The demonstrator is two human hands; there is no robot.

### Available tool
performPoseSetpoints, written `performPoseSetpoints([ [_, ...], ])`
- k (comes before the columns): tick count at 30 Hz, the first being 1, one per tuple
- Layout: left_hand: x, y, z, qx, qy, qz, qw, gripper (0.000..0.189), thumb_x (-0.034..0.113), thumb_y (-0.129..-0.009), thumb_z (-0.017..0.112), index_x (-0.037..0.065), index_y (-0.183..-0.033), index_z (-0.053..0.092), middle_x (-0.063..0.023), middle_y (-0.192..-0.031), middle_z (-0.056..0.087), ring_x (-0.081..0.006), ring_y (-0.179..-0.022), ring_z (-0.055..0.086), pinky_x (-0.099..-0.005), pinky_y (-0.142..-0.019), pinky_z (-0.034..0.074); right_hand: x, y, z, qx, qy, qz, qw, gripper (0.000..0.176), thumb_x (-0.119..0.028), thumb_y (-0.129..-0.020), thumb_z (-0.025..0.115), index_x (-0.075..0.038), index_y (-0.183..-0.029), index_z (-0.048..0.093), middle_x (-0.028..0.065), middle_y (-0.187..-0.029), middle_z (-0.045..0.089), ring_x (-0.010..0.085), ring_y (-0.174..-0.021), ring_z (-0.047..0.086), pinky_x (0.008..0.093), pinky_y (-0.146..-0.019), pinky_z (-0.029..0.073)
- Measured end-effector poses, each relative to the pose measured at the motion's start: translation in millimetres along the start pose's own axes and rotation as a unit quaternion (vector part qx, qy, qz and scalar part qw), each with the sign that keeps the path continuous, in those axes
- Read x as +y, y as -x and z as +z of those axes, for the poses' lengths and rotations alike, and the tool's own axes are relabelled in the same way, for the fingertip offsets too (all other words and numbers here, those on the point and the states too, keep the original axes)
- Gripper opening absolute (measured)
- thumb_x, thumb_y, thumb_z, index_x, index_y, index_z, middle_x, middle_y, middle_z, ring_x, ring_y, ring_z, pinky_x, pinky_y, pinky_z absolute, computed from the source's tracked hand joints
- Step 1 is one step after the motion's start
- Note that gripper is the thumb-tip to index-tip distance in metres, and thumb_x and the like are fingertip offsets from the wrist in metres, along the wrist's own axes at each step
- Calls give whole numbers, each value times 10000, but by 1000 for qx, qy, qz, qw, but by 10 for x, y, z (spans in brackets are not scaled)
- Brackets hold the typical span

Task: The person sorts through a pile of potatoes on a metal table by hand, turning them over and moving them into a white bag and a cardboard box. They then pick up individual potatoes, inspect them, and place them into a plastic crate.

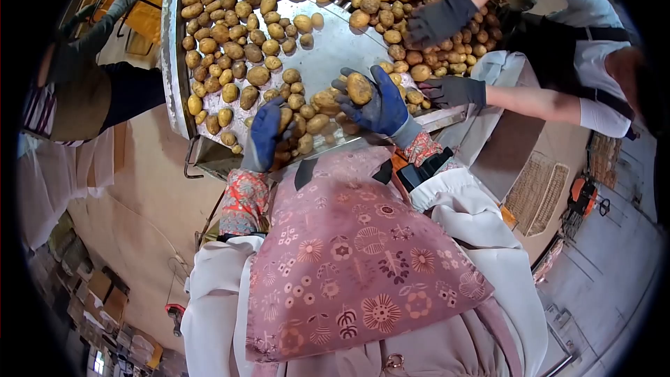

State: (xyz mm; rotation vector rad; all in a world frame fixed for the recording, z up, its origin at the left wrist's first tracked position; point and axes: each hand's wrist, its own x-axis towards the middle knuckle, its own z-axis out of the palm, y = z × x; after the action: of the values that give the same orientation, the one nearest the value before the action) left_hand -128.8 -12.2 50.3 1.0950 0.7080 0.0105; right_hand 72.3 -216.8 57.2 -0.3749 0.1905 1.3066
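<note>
Blue-gloved R hand, upper ctr of frame, holding 1 potato, long axis approx. up-down; L hand, off to its lower L, half-curled at 2nd potato, grip unclear.

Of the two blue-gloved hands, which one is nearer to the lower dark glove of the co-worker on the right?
Right. The right hand holds a potato to the left of the lower dark glove; the left hand is farther left, beyond the right hand.
</note>
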Motion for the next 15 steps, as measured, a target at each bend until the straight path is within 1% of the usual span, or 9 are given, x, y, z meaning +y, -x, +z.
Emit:
performPoseSetpoints([
  [5,-173,-93,175,-16,133,-59,989,369,143,-997,563,41,-1347,501,-52,-1083,621,-139,-948,595,-268,-828,499,-75,181,-20,24,46,11,999,493,-309,-1066,423,-7,-1448,348,214,-1403,500,309,-1250,546,411,-1040,489],
  [6,-171,-92,167,-10,-151,153,977,361,194,-1013,543,46,-1341,504,-58,-1133,615,-153,-964,603,-271,-835,502,-98,213,-12,30,125,0,992,473,-283,-1060,441,-7,-1435,360,201,-1380,528,298,-1231,563,400,-1040,488],
  [7,-169,-88,155,-1,-417,345,841,361,244,-1029,523,51,-1334,507,-64,-1183,610,-167,-980,612,-275,-843,504,-122,256,-2,29,126,0,992,473,-283,-1060,441,-7,-1435,360,201,-1380,528,298,-1231,563,400,-1040,488],
  [8,-378,-110,142,-29,-97,102,990,377,311,-1048,479,70,-1336,508,-58,-1263,581,-191,-1059,622,-287,-907,512,-152,312,9,37,455,-105,883,466,-328,-1040,476,-33,-1396,423,185,-1341,549,270,-1181,582,380,-1001,502],
  [9,-382,-99,140,-26,-96,102,990,377,311,-1048,479,70,-1336,508,-58,-1263,581,-191,-1059,622,-287,-907,512,-198,363,22,38,725,-196,660,461,-373,-1020,511,-59,-1357,485,168,-1302,570,242,-1132,601,361,-961,516],
  [10,-384,-83,135,-36,-45,106,993,386,335,-1051,464,80,-1338,509,-52,-1290,565,-196,-1085,619,-295,-928,519,-319,349,-234,118,800,-162,566,370,-218,-967,607,-48,-1287,533,142,-1227,594,194,-1048,611,334,-886,527],
  [11,-380,-68,136,-44,6,111,993,397,360,-1054,449,91,-1340,510,-47,-1317,548,-201,-1112,616,-304,-949,525,-435,246,-802,194,492,-45,848,308,-166,-925,642,-48,-1204,587,158,-1155,599,264,-982,642,368,-841,534],
  [13,-122,36,194,-30,154,-18,988,449,408,-1046,452,92,-1361,500,-49,-1295,573,-195,-1097,623,-310,-942,544,-144,311,-482,291,826,-208,436,248,-195,-929,617,-54,-1134,615,192,-1143,582,337,-943,650,404,-822,530],
  [15,-133,-13,155,-9,290,-113,950,515,463,-1032,460,84,-1380,490,-57,-1285,597,-203,-1078,631,-312,-925,552,183,243,-472,277,855,-158,410,300,-241,-932,571,-64,-1175,586,254,-1127,588,437,-987,617,480,-859,503],
])
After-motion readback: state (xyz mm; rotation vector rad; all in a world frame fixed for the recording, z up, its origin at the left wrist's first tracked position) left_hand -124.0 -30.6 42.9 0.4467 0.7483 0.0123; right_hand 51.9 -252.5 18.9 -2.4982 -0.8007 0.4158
